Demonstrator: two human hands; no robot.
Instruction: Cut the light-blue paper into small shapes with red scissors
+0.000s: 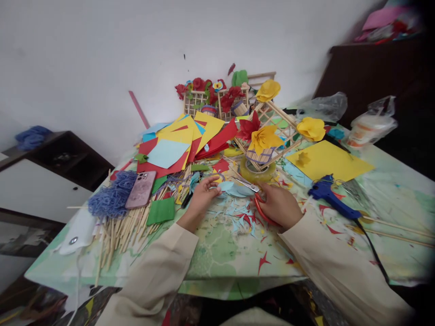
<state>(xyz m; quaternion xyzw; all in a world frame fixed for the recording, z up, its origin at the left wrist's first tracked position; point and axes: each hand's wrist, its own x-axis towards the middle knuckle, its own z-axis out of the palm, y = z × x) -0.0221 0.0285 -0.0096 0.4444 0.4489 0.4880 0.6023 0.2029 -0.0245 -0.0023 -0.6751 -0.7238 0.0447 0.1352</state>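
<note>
My left hand [205,195] pinches a small piece of light blue paper [226,186] between thumb and fingers. In my right hand [279,204] is a pair of scissors [249,184] with red handles, its metal blades pointing left toward the paper. More light blue paper [239,191] shows just under the blades; whether it is joined to the held piece I cannot tell. Below the hands lie light blue paper scraps [239,216], mixed with red ones. A roll of tape [256,173] lies just beyond the scissors.
A lattice stand with yellow paper flowers [264,139] rises behind the tape. A blue glue gun [335,199] lies right, near a yellow sheet [331,162]. Left are sticks [124,231], blue yarn [110,197] and a phone [140,189]. Coloured sheets [170,151] are piled at the back.
</note>
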